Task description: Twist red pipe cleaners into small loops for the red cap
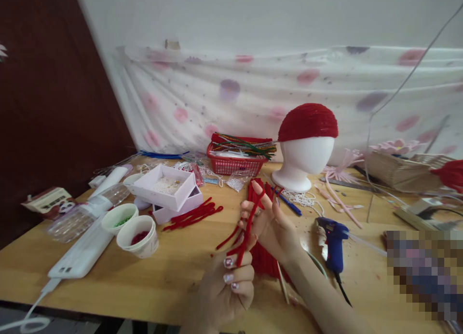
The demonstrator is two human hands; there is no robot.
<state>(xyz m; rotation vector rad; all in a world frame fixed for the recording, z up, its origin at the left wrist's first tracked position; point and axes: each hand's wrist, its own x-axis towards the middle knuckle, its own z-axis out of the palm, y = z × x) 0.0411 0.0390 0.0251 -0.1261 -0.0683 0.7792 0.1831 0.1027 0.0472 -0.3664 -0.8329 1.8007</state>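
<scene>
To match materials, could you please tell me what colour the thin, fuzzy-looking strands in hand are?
The strands are red, best seen in the head view.

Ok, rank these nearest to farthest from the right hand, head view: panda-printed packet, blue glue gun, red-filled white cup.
From the right hand:
1. Blue glue gun, to its right.
2. Red-filled white cup, left.
3. Panda-printed packet, far left.

at the table's back, before the hung cloth, the foam head stands right of the basket. at left, two cups sit before stacked boxes (beads in the upper one). the left hand and right hand, strands between them, are left of the glue gun.
</scene>
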